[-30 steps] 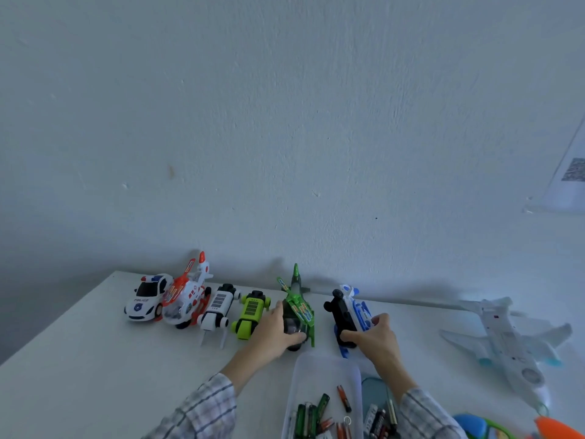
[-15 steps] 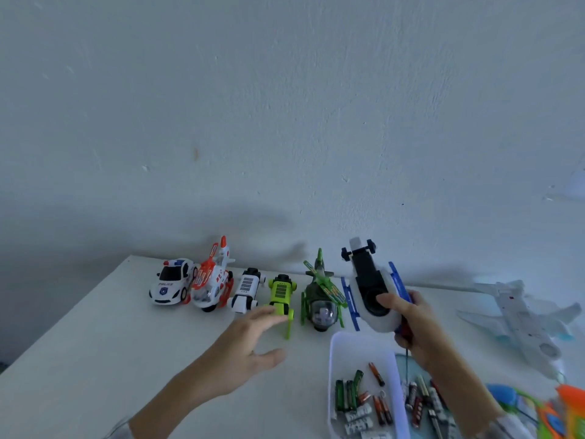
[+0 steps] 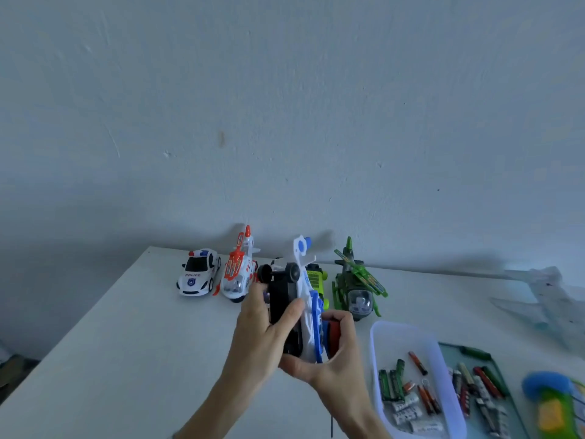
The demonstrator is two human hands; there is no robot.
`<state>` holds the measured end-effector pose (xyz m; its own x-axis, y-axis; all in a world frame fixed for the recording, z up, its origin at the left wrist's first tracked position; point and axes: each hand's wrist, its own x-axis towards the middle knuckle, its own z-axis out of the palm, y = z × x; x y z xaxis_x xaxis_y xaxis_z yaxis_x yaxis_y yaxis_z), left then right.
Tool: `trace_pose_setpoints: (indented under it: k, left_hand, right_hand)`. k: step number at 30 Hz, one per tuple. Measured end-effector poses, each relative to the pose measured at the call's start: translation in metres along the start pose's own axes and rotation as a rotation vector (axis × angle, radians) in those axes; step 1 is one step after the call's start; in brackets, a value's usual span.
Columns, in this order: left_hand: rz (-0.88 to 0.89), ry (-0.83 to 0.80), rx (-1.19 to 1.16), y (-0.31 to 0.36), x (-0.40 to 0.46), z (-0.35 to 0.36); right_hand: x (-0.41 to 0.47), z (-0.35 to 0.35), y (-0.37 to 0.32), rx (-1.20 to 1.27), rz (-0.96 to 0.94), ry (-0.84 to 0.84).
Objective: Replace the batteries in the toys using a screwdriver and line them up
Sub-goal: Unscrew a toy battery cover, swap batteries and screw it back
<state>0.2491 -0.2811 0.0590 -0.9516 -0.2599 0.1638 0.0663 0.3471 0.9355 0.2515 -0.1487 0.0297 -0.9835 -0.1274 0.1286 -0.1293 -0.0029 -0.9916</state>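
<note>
While both hands grip it above the white table [image 3: 126, 327], the blue-and-white toy [image 3: 305, 312] tilts underside-left; left hand [image 3: 262, 331] fingers wrap its black base, right hand [image 3: 332, 359] fingers clamp its near end. Behind stands a plain pale wall [image 3: 285, 106].

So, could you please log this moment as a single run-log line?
step: battery swap | left hand: holds blue-white helicopter belly-up | right hand: supports it, red-handled tool in palm | lined up: police car, green helicopter

White worktop [image 3: 133, 337] against wall. On it, back row: police car [image 3: 198, 274], orange-white helicopter [image 3: 239, 274], green helicopter [image 3: 356, 285]. Right: clear battery tray [image 3: 378, 335], white airplane [image 3: 550, 299].
</note>
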Motion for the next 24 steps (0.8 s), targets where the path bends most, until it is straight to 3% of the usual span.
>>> trace_pose_setpoints:
  k: [5,9,13,18,24]
  left_hand:
    - [-0.094,-0.068,0.006,-0.006,0.010,-0.019]
    - [0.012,0.027,0.265,-0.023,0.020,-0.020]
    - [0.096,-0.171,0.512,-0.033,0.037,-0.041]
    - [0.293,-0.387,0.858,-0.036,0.039,-0.042]
    - [0.428,-0.638,1.042,-0.050,0.036,-0.027]
  right_hand:
    - [0.012,0.008,0.003,0.005,0.045,-0.064]
    - [0.014,0.023,0.013,-0.079,0.042,-0.167]
    - [0.024,0.017,0.022,-0.165,0.205,-0.240]
    - [0.039,-0.020,0.022,-0.274,0.357,-0.090]
    - [0.058,-0.047,0.007,-0.228,0.195,0.168]
